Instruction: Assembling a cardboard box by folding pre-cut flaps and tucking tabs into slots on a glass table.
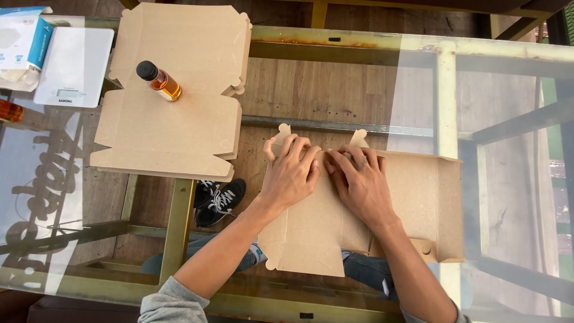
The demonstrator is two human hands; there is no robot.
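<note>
Seen from the head-worn camera, both of the person's hands press down side by side on a flat brown die-cut cardboard box blank (359, 209) lying on the clear glass surface (508, 119). The left hand (291, 170) rests palm down with its fingers curled over the blank's far edge, gripping nothing; the right hand (359, 182), just beside it and nearly touching, lies the same way, fingers bent along the same fold line. The blank sits directly under both hands, its long axis running sideways from left to right, with most of its uncovered length stretching away past the right hand, where a side wall stands raised; the right hand is the nearer one to that end. Two small rounded tabs poke up just beyond the fingertips. Well off past the left hand, a stack of flat brown cardboard blanks (167, 131) carries a small amber glass bottle with a black cap (158, 79), and farther that way lies a white digital kitchen scale (75, 66).
</note>
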